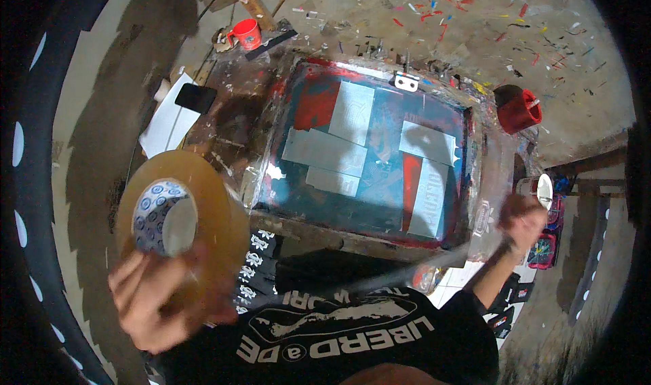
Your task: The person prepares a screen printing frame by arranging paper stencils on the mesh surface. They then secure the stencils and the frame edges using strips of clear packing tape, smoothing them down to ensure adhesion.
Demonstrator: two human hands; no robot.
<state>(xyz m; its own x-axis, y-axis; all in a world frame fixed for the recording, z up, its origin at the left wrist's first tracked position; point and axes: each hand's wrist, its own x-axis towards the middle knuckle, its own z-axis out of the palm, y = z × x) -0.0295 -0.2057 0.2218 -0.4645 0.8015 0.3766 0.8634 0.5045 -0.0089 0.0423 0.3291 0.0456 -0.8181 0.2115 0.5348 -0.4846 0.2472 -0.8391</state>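
At the lower left my left hand grips a large roll of clear packing tape, its fingers closed around the near part of the roll and its core. A blurred see-through strip of tape stretches across in front of my body toward the right. My right hand, smeared a little by motion, is closed at the far end of that strip. Beyond my hands lies a framed printing screen with teal mesh and red stains. Several pale tape strips are stuck on it.
A red mug stands at the back left, near a black phone on white paper. To the right are a red container and a white cup. Dark printed pieces lie beside the tape roll.
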